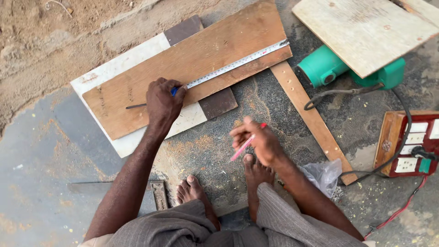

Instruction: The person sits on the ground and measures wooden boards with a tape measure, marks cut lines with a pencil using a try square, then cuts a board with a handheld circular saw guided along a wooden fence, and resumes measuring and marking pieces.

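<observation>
My left hand point(162, 103) presses a blue tape measure case onto a brown wooden board point(192, 59). The white tape blade point(238, 64) runs from that hand along the board to its far right corner. The board lies on a white panel point(119, 64) with a dark strip across it. My right hand point(258, 139) hovers above the floor near my right foot, gripping a pink pencil point(242, 147) that points down and left. It is apart from the board.
A narrow wooden strip point(311, 116) lies diagonally on the concrete. A green power tool point(327, 66) sits under a pale plywood sheet point(366, 27) at top right. A switchboard box point(409, 144) with cables is at right. My bare feet point(219, 183) and a plastic bag point(322, 176) are below.
</observation>
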`<state>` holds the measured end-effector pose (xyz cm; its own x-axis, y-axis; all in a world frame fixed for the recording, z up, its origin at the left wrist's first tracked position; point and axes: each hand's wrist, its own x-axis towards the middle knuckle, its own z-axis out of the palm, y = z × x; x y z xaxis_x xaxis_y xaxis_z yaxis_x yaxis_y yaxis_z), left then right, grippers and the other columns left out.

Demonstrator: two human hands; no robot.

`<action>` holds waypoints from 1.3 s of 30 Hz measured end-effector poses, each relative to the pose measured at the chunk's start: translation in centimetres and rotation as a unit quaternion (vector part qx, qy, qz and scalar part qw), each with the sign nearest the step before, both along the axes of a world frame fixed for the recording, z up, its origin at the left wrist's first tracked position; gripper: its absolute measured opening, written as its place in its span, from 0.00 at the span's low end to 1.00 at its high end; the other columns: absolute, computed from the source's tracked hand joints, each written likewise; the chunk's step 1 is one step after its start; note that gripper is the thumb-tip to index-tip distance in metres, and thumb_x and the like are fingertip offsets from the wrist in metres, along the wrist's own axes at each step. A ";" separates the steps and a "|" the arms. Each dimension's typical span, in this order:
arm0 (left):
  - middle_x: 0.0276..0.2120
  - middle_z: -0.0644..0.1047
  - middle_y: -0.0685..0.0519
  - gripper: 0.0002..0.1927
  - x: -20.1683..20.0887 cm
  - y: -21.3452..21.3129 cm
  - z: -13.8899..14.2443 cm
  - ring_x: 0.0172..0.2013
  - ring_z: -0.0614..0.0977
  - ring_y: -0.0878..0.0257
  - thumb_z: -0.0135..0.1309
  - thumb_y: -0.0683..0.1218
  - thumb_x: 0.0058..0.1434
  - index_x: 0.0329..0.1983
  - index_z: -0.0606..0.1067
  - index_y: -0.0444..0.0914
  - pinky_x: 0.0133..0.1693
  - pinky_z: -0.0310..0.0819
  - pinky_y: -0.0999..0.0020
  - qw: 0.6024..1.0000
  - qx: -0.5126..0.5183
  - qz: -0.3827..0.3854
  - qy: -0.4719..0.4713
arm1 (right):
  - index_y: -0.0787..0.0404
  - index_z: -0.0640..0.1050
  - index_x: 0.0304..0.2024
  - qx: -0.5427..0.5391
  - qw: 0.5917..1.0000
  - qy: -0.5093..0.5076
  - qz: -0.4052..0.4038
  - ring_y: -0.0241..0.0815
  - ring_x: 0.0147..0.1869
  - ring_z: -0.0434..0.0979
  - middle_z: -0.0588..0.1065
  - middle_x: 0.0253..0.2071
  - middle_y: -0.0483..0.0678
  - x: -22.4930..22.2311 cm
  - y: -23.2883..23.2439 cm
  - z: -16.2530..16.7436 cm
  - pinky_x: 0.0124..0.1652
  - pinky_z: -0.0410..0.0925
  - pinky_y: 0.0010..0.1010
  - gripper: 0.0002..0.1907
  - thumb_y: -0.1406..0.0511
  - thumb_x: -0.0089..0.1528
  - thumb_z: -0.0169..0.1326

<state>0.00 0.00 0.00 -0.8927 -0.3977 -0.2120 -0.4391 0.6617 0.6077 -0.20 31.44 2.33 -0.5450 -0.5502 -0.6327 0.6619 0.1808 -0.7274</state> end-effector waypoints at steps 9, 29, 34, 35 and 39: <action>0.40 0.76 0.51 0.11 0.6 0.7 -0.2 0.48 0.74 0.52 0.65 0.51 0.59 0.38 0.81 0.40 0.50 0.65 0.49 0.999 -0.019 0.033 -0.004 | 0.74 0.76 0.47 -0.025 0.939 0.342 -0.018 0.43 0.43 0.77 0.77 0.40 0.56 -11.6 -1.9 -0.2 0.47 0.73 0.34 0.29 0.50 0.73 0.59; 0.38 0.74 0.53 0.10 0.7 0.6 0.0 0.47 0.72 0.55 0.63 0.51 0.62 0.39 0.80 0.41 0.49 0.62 0.50 0.999 -0.019 0.025 -0.037 | 0.60 0.83 0.43 0.109 0.784 0.598 0.124 0.45 0.44 0.80 0.80 0.38 0.48 -13.2 -7.3 -0.8 0.55 0.64 0.39 0.08 0.64 0.64 0.58; 0.38 0.74 0.52 0.09 0.6 0.6 0.2 0.46 0.72 0.55 0.62 0.50 0.62 0.39 0.80 0.41 0.48 0.62 0.50 0.999 -0.016 0.028 -0.040 | 0.59 0.83 0.43 0.100 0.771 0.617 0.123 0.46 0.46 0.81 0.81 0.39 0.47 -13.2 -7.3 -1.1 0.58 0.64 0.41 0.06 0.66 0.64 0.59; 0.38 0.74 0.52 0.09 0.6 0.6 0.2 0.46 0.72 0.55 0.62 0.50 0.62 0.39 0.80 0.41 0.48 0.62 0.50 0.999 -0.016 0.027 -0.038 | 0.59 0.82 0.43 0.098 0.769 0.620 0.123 0.46 0.46 0.81 0.81 0.39 0.47 -13.3 -7.2 -1.1 0.59 0.64 0.41 0.06 0.66 0.64 0.59; 0.38 0.74 0.52 0.09 0.7 0.6 0.4 0.46 0.72 0.55 0.62 0.50 0.62 0.39 0.80 0.41 0.48 0.62 0.50 0.999 -0.015 0.026 -0.039 | 0.58 0.82 0.42 0.100 0.768 0.620 0.124 0.46 0.45 0.81 0.81 0.38 0.47 -13.3 -7.1 -1.2 0.60 0.64 0.42 0.05 0.67 0.63 0.59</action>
